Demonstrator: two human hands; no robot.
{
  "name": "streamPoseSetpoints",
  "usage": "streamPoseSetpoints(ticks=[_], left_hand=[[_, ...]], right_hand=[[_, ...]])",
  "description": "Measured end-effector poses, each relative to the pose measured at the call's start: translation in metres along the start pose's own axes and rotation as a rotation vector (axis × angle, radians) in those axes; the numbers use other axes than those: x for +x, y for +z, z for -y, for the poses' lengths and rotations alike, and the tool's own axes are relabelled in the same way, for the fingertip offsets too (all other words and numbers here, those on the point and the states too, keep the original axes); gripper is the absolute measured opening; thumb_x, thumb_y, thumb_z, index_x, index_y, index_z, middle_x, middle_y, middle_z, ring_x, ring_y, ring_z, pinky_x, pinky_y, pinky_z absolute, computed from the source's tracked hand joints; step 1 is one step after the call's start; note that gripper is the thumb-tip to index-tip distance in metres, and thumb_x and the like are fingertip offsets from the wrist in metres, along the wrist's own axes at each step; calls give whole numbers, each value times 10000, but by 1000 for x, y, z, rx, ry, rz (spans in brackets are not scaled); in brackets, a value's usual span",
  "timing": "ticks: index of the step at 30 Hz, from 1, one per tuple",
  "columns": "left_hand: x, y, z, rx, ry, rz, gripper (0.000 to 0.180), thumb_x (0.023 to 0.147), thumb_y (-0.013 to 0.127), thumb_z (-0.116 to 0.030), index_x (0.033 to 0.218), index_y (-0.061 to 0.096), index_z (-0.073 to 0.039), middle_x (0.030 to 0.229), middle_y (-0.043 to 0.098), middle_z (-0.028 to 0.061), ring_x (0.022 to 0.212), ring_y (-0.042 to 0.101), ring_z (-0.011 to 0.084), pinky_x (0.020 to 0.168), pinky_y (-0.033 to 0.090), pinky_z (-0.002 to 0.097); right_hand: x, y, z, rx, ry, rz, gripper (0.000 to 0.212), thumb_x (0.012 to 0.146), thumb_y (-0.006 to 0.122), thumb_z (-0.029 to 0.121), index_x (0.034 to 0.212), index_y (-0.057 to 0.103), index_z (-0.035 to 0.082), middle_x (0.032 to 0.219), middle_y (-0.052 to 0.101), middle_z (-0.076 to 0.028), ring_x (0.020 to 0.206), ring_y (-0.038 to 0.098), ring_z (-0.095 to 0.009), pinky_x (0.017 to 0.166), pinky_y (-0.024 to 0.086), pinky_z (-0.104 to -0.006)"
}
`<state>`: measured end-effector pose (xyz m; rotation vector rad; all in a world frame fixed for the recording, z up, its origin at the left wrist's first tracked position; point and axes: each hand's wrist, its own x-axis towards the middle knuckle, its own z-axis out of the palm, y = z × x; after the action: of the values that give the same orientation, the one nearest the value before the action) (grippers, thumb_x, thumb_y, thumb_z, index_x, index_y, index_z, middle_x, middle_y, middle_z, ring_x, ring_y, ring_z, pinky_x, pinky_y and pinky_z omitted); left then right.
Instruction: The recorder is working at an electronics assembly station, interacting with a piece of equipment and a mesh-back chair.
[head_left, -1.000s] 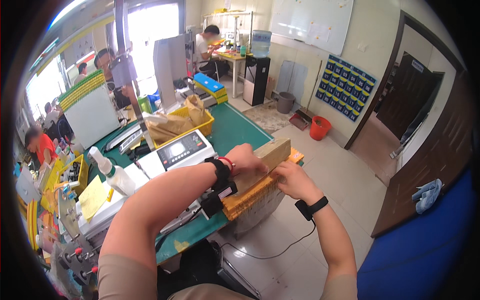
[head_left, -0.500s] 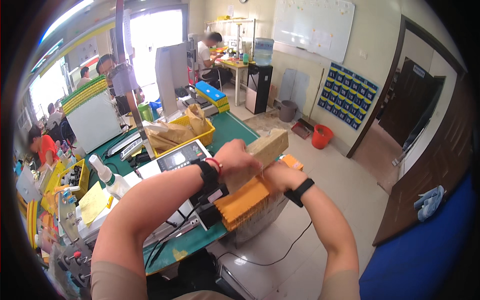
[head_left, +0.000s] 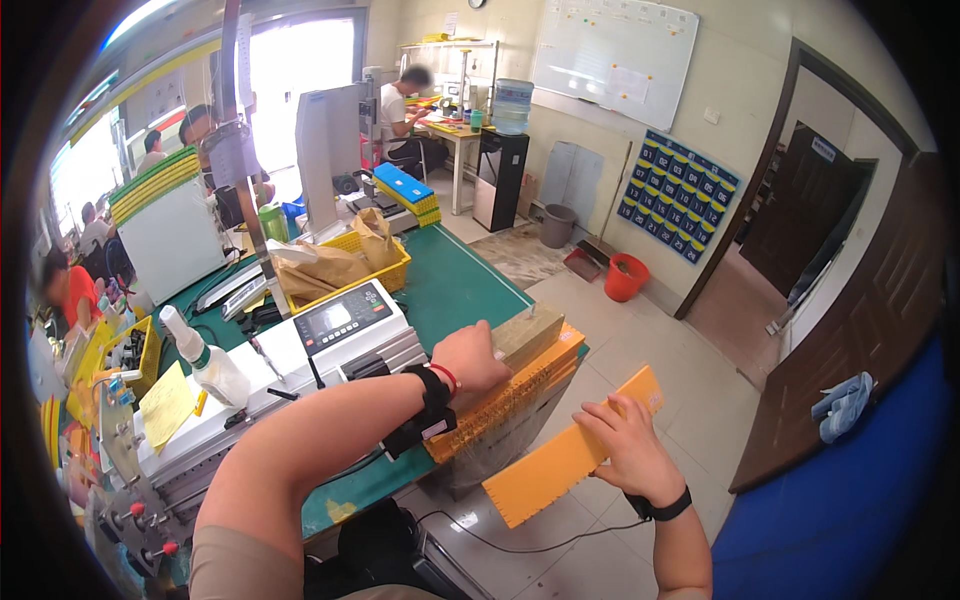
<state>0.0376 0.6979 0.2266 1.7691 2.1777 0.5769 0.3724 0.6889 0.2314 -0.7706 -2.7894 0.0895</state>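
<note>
My right hand (head_left: 632, 446) grips a flat orange panel (head_left: 545, 472) with small notches along its edges, holding it tilted over the floor to the right of the bench. My left hand (head_left: 471, 360) is closed on the near end of a wooden block (head_left: 532, 336). That block rests along the top of a stack of similar orange panels (head_left: 505, 402) at the bench's right edge. Clear plastic film (head_left: 490, 450) hangs below the stack. The fingertips of my left hand are partly hidden.
Left of the stack is a white machine with a control panel (head_left: 343, 318), and a spray bottle (head_left: 208, 360) stands on it. Behind sits a yellow basket (head_left: 392, 278) with brown paper. A black cable (head_left: 540, 548) crosses the floor. A red bucket (head_left: 626, 278) stands farther off; co-workers sit beyond.
The wooden block has gone from raised and tilted to lying on the stack. My right hand has moved away to the right and toward me with one orange panel.
</note>
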Motion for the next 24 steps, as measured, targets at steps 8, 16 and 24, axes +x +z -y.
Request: streamPoseSetpoints(ticks=[8,16,24], left_hand=[[-9,-1,-4,40,43,70,843,815,849,-573,1289,600,77,1284,707,293,1224,693,418,1051,559,484],[-135,1,-65,-210,381,371,839,986,687,-668,1457,582,19,1213,724,271,1168,715,429,1012,556,491],[-228,90,-46,-206,353,446,519,997,581,-141,1492,519,4,1182,738,276,1017,739,501,880,600,582]], right_hand=[[-46,24,15,53,123,-85,838,692,931,170,1470,620,130,1532,601,-59,1434,464,-377,1225,352,-558],[-52,34,40,-36,82,-314,849,704,943,203,1471,583,146,1497,575,-68,1423,464,-372,1192,359,-589],[-72,35,74,164,303,104,496,882,889,315,1286,687,109,1180,712,-143,1160,669,-355,991,521,-511]])
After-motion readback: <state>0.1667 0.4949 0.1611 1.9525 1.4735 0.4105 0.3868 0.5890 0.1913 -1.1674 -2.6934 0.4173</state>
